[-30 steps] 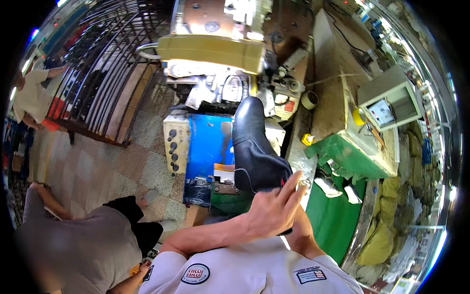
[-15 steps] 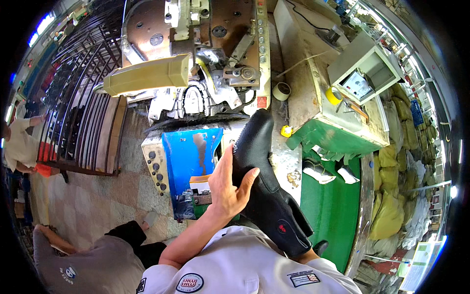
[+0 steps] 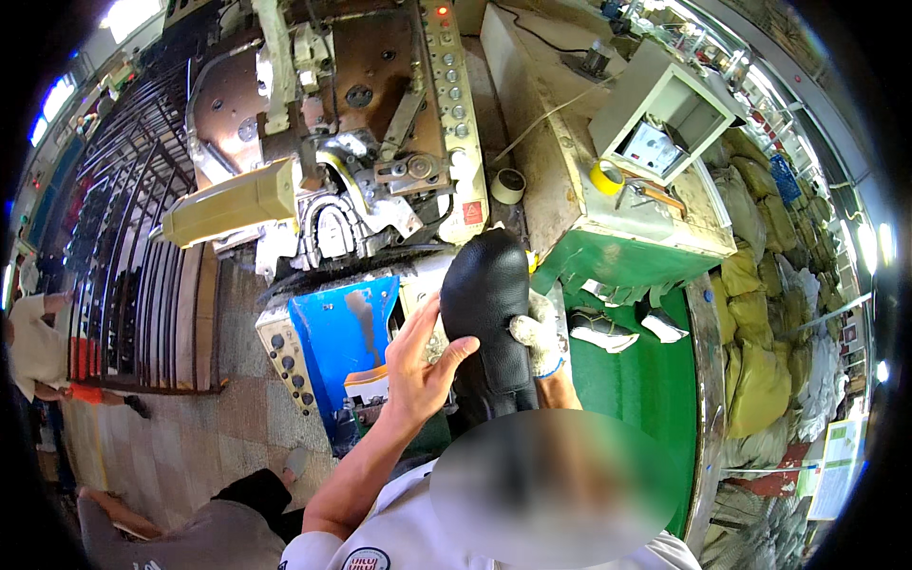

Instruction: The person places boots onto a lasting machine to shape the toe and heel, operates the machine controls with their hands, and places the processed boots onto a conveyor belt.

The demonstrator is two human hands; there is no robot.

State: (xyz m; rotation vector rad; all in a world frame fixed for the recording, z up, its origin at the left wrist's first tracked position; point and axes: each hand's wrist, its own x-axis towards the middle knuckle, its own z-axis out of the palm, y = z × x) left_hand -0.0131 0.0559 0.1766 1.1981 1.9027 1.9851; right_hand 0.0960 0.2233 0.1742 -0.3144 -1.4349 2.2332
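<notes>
A black leather boot (image 3: 485, 294) is held upright in front of me, its rounded toe pointing away. My left hand (image 3: 418, 366), bare, grips the boot's left side, its thumb lying across the leather. On the other side my right hand (image 3: 540, 334), in a white glove, presses against the boot with its thumb on the upper. A blurred patch covers the boot's lower end. Just beyond the toe stands a large machine (image 3: 356, 190) with a curved metal clamp (image 3: 334, 233) and a yellow-brown cover (image 3: 233, 204).
Below the machine is a blue panel (image 3: 342, 323) beside a box with black knobs (image 3: 285, 366). To the right, a bench (image 3: 570, 214) carries a grey open box (image 3: 660, 119) and yellow tape (image 3: 606, 177). Shoes (image 3: 603, 331) lie on a green surface. At left are a rack (image 3: 142, 285) and another person (image 3: 190, 522).
The boot has turned more upright, its shaft swinging in from the right. My gloved right hand, hidden before, now shows at its right side. The whole view has shifted slightly.
</notes>
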